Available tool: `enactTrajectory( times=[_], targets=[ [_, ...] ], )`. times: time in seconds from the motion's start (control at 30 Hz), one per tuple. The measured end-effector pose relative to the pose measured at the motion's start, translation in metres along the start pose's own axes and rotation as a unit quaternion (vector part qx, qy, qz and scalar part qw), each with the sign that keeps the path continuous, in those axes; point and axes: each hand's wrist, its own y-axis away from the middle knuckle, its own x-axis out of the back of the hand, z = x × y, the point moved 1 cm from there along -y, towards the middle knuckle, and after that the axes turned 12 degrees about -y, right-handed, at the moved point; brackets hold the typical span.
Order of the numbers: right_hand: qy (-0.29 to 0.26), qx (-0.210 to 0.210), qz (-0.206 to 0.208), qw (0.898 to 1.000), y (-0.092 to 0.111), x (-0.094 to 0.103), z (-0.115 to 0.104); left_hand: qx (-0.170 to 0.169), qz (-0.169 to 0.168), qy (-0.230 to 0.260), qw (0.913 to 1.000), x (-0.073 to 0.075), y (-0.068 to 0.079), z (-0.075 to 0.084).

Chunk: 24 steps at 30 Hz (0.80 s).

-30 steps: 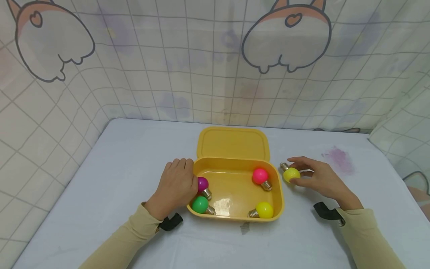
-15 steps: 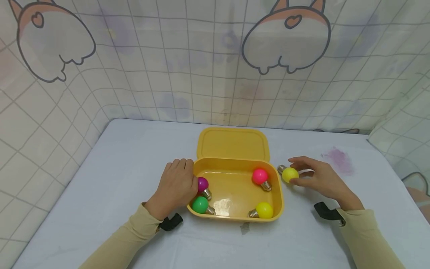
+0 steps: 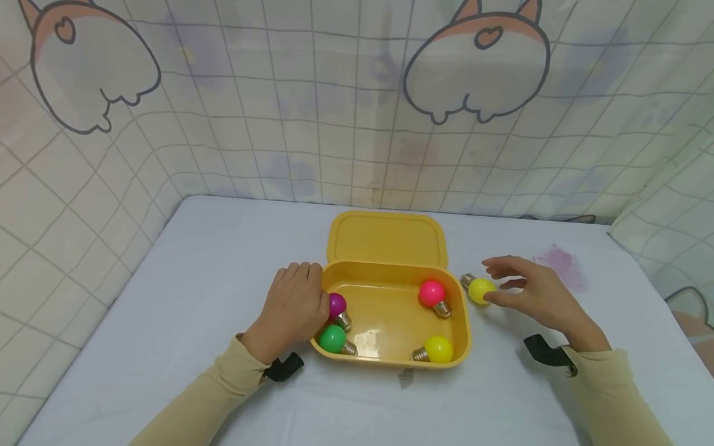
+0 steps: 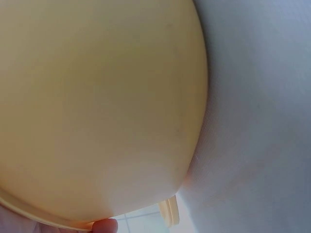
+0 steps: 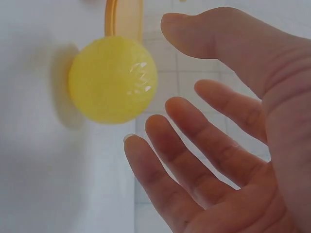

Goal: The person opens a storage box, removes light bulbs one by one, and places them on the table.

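My left hand (image 3: 292,303) grips the left rim of a yellow plastic box (image 3: 385,360), its fingers hooked over the edge. In the left wrist view the box's outer wall (image 4: 97,107) fills most of the frame, and one fingertip (image 4: 104,225) shows at the rim. To the right of the box a yellow light bulb (image 3: 481,290) lies on the table with its metal base towards the box. Beside it my right hand (image 3: 538,294) hovers with fingers spread, and the right wrist view shows a gap between them and the bulb (image 5: 113,80).
Inside the box lie a purple bulb (image 3: 337,306), a green bulb (image 3: 332,339), a pink bulb (image 3: 432,292) and another yellow bulb (image 3: 439,349). The yellow lid (image 3: 387,237) rests flat behind the box. A patterned curtain (image 3: 357,124) hangs behind the white-covered table (image 3: 223,248).
The yellow bulb by my right hand has shifted slightly left, towards the box. My right hand has let go of it and drawn back a little to the right. The left hand stays put.
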Motion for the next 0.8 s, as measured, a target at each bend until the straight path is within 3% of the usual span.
enactTrajectory(
  times=[0.23,0.47,0.63,0.8],
  targets=[
    [0.023,0.048,0.024,0.998,-0.001,0.0,-0.022,0.007,-0.001,0.003,1.0,0.001,0.002,-0.005],
    [0.006,0.102,0.05,0.994,0.005,-0.002,-0.047,0.001,-0.015,0.019,0.9997,0.001,0.0,-0.002],
    [0.014,0.155,0.029,0.987,0.005,-0.011,-0.068,-0.006,-0.002,0.014,0.9999,-0.001,0.0,-0.003],
    [0.033,0.142,-0.021,0.989,0.005,-0.021,-0.081,-0.011,0.007,0.009,0.9999,-0.001,0.0,-0.006]
  ],
)
